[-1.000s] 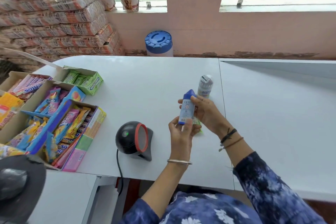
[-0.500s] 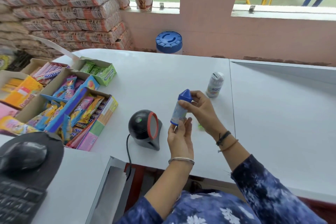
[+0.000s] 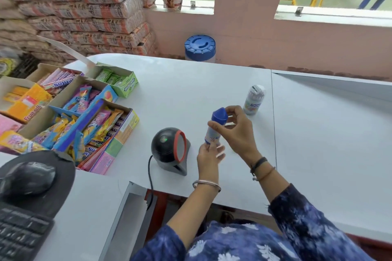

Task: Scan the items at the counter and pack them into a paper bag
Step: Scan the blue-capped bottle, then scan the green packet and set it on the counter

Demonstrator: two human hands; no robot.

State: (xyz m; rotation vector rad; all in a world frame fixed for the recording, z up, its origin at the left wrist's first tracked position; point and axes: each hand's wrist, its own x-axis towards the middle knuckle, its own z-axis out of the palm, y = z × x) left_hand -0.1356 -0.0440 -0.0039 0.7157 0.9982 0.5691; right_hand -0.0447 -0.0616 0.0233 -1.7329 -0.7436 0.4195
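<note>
Since 0.5 s ago the blue-capped bottle (image 3: 216, 127) has been kept upright beside the scanner (image 3: 170, 150) — left hand (image 3: 209, 154) fingers clamped at its base, right hand (image 3: 237, 131) fingers at its cap.

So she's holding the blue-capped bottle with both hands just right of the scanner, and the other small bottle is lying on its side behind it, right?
Not quite. The other small bottle stands upright on the counter, not on its side, as the head view shows. The rest holds: the left hand and right hand both hold the blue-capped bottle just right of the scanner.
</note>
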